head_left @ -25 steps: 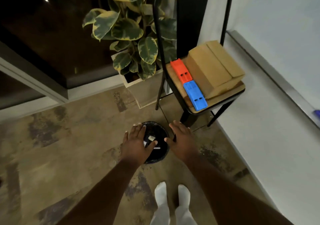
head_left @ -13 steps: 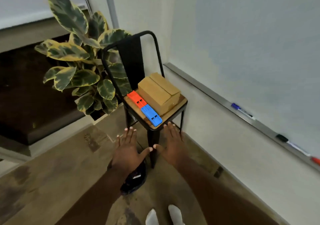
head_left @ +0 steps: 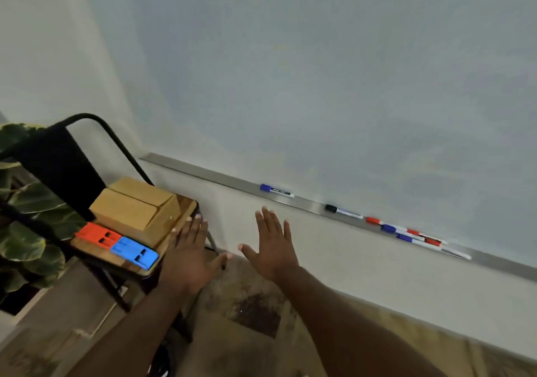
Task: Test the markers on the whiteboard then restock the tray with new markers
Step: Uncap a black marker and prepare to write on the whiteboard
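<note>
Hands empty, fingers spread flat, palms down; left hand [head_left: 189, 256] over chair [head_left: 87, 155] seat edge, right hand [head_left: 273, 248] in front of wall below tray [head_left: 220, 177]; whiteboard [head_left: 334, 71] blank; markers on tray: blue-capped marker [head_left: 276, 190], black-capped marker [head_left: 343, 211], then cluster [head_left: 406, 232] of red and blue ones; cardboard box [head_left: 133, 208], red box [head_left: 97, 234] and blue box [head_left: 134, 252] on seat; plant [head_left: 26, 216] at left.
</note>
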A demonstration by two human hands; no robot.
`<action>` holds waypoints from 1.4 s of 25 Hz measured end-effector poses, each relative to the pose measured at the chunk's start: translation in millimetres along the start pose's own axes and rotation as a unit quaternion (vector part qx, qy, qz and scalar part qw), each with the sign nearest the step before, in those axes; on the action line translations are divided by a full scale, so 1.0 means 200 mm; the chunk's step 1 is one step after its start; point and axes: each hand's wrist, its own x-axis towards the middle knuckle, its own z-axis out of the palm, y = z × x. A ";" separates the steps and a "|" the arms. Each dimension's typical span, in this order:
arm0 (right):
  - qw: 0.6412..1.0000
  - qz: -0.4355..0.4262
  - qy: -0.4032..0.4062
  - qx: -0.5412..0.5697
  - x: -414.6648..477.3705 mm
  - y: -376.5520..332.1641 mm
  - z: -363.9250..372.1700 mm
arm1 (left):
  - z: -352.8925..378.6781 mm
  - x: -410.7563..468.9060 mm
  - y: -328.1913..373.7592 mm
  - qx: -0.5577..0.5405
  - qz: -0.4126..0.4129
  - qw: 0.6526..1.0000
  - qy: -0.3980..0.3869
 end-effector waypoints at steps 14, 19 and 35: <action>0.989 0.142 0.049 0.005 -0.06 1.19 -0.40 | 0.20 0.58 1.25 0.029 0.137 0.989 -0.044; 0.978 0.200 0.025 0.046 -0.07 1.44 -0.35 | 0.34 0.69 1.46 0.022 0.164 0.982 -0.090; 0.937 0.324 0.008 0.127 0.16 1.73 -0.10 | 0.76 1.10 1.66 -0.088 0.121 0.976 -0.155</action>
